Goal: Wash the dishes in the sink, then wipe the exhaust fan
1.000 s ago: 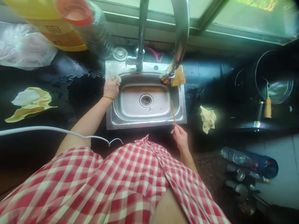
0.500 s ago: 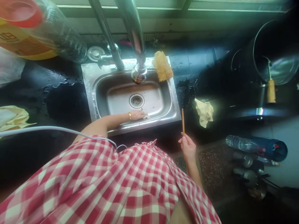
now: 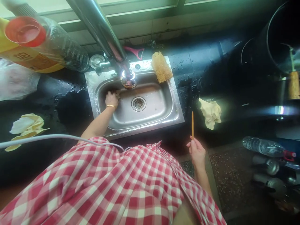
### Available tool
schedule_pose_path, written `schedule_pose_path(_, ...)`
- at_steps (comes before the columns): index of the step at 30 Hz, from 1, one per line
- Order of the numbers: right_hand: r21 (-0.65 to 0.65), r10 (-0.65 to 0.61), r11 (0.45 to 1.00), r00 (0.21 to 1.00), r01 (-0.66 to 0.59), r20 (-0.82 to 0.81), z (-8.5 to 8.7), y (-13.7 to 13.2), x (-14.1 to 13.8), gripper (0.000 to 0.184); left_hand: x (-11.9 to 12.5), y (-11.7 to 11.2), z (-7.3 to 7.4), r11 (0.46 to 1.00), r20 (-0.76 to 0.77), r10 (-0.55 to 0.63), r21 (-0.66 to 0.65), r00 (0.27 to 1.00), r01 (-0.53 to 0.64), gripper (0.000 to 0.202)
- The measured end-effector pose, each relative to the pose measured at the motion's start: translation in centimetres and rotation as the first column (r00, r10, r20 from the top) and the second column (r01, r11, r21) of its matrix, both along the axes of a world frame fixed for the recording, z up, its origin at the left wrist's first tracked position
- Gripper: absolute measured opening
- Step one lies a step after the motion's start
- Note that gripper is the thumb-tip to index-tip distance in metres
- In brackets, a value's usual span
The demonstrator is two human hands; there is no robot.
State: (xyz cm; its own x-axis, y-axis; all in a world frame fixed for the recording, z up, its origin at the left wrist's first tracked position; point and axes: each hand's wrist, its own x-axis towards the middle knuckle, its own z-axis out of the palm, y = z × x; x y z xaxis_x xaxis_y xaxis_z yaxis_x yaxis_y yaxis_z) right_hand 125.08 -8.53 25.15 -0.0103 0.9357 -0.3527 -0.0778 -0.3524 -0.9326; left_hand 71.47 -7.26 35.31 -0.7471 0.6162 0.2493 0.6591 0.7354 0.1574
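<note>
My left hand [image 3: 112,99], with a gold bracelet at the wrist, is inside the steel sink [image 3: 177,115], against its left wall. Its fingers are bent over a small pale scrap [image 3: 117,92] that I cannot make out. To the right of the sink, my right hand [image 3: 197,150] is closed round the lower end of an orange-brown chopstick [image 3: 192,124], which points up and away from me. A tan loofah [image 3: 161,67] lies over the sink's far right corner. Above the basin hangs the faucet's spout [image 3: 128,78].
Yellow rubber gloves lie apart, one bundle [image 3: 210,113] right of the sink and another [image 3: 29,126] at left. A pink peeler [image 3: 137,52] is behind the sink. Bottles [image 3: 72,51] stand back left; a pot [image 3: 276,40] is at far right. A white cable [image 3: 58,136] crosses in front.
My left hand has moved from the sink's near edge to its left wall. The faucet spout has swung left. My right hand still holds the chopstick, and the view has shifted slightly.
</note>
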Motion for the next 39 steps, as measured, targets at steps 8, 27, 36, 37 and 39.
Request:
schedule_pose_path(8,0.003,0.040,0.999,0.998,-0.041,0.056,-0.1,-0.2,0.2,0.073,7.2,6.8,-6.7,0.960,0.257,-0.279,0.050,0.925,0.275,0.047)
schedule_pose_path(27,-0.003,0.043,0.999,0.990,-0.043,0.136,-0.3,-0.8,0.2,0.066,15.3,15.2,-8.0,0.781,0.209,-0.572,-0.157,0.793,0.605,0.040)
schedule_pose_path(36,0.111,0.004,0.993,0.972,-0.031,0.236,-0.9,-1.4,1.0,0.061,17.9,9.5,-7.4,0.427,0.347,-0.710,-0.480,0.613,0.766,0.021)
schedule_pose_path(37,0.121,-0.005,0.992,0.970,-0.026,0.243,-0.9,-1.4,1.1,0.061,16.7,9.2,-6.4,0.485,0.296,-0.682,-0.502,0.669,0.716,0.018)
schedule_pose_path(39,0.130,-0.018,0.991,0.969,-0.015,0.248,-1.0,-1.3,1.2,0.060,15.2,9.3,-4.2,0.580,0.206,-0.642,-0.499,0.738,0.644,0.019)
